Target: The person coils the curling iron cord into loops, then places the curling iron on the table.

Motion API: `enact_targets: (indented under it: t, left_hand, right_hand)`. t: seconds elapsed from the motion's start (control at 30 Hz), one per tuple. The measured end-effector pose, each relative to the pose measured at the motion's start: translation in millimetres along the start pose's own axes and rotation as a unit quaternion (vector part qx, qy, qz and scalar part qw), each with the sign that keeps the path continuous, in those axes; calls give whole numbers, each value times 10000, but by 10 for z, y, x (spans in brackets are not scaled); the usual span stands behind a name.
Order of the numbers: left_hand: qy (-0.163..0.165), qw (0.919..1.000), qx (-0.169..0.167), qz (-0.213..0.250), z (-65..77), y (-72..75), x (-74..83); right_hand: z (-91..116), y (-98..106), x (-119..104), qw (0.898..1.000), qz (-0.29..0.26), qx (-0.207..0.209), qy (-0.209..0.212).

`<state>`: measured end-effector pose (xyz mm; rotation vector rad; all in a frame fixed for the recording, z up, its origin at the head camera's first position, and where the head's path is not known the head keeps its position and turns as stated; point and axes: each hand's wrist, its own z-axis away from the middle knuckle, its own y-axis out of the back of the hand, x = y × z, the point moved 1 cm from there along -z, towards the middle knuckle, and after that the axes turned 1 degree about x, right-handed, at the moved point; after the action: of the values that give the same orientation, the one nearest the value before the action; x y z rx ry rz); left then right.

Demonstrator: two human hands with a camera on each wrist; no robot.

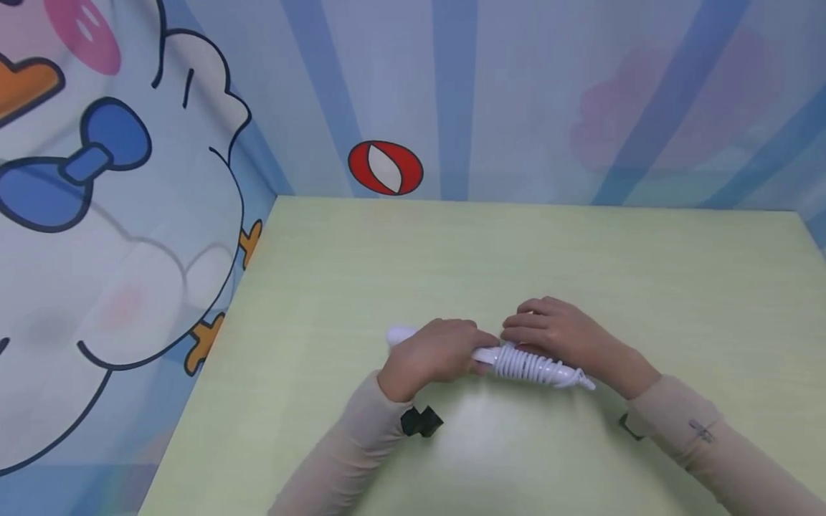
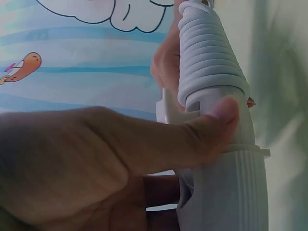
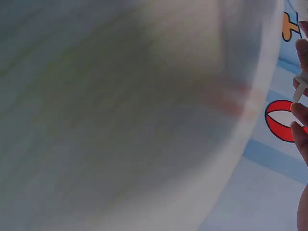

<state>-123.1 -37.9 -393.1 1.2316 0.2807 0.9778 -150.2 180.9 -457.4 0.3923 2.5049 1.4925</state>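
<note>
A white curling iron lies slantwise across both hands, low over the table, its white cord wound in tight coils round the barrel. My left hand grips the handle. In the left wrist view the left thumb lies across the iron just below the coils, beside a small projecting lever. My right hand is at the far side of the coiled part, fingers bent toward the lever. The right wrist view catches only its fingertips around a small white part at the edge.
Under the hands is a pale yellow-green table. A blue striped wall with a red-and-white ball picture stands behind it. A large cartoon bird print covers the left side. Dark wrist pieces sit at the sleeves.
</note>
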Motion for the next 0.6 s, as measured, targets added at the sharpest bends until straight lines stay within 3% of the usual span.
enact_targets:
  t: [0.37,0.6]
  left_hand:
    - [217,9991,-258,269,-173,-139,-72]
    - [341,9989,-236,-234,-240,-177,-34]
  right_hand:
    - [68,-181,99,9990,58,-428,88]
    - [67,-213,142,9979,-93,-645,32]
